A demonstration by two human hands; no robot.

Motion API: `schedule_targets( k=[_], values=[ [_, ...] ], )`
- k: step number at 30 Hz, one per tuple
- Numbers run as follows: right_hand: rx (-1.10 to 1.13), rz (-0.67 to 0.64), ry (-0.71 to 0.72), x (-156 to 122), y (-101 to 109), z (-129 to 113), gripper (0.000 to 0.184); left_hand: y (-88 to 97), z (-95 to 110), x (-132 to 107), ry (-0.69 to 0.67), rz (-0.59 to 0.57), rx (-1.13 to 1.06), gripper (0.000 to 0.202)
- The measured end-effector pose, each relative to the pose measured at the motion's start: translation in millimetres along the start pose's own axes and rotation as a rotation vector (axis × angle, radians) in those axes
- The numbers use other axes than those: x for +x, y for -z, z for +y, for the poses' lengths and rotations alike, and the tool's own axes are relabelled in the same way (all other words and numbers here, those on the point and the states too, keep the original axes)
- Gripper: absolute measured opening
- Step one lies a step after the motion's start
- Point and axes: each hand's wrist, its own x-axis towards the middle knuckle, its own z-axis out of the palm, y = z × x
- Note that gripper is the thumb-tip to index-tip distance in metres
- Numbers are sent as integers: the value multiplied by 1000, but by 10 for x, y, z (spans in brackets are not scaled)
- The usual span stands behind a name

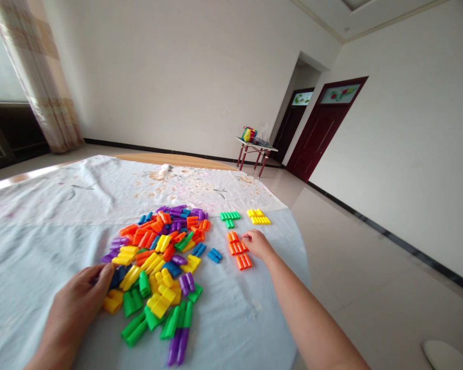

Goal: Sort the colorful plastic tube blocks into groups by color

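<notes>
A big heap of colourful plastic building pieces (160, 257) lies on a pale cloth-covered table (42, 226). My left hand (75, 303) rests at the heap's near left edge, its fingertips curled onto blue and yellow pieces; what it grips is hidden. My right hand (257, 243) reaches out to the right, fingers bent, touching a small group of orange pieces (238, 249). Beyond it lie a green group (230, 217) and a yellow group (259, 217). A pair of blue pieces (215, 255) lies between heap and orange group.
The table's right edge (293, 231) drops to a shiny tiled floor. A small red-legged table (255, 151) with bags stands by the far wall, near dark red doors (324, 128). A curtain (38, 77) hangs at the left.
</notes>
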Motion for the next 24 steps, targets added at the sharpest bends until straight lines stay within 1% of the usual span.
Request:
schedule_targets(
  k=[5, 10, 13, 15, 18, 20, 24],
  values=[
    [10, 0, 24, -33, 10, 2, 17, 6, 13, 1, 9, -19, 15, 46],
    [26, 64, 47, -83, 66, -53, 21, 36, 70, -26, 14, -22, 19, 48],
    [30, 93, 74, -162, 73, -125, 20, 32, 61, -24, 15, -23, 17, 49],
    [23, 110, 78, -236, 44, -186, 19, 19, 38, -18, 22, -22, 8, 49],
    [-8, 181, 75, -356, -29, -273, 21, 5, 4, -10, 26, -29, -13, 48],
    [-33, 215, 104, -428, -77, -312, 22, 4, -8, -8, 20, -22, -12, 47],
    [-73, 169, 215, -526, -143, -319, 27, 1, -12, -3, 11, -8, -3, 46]
  ],
)
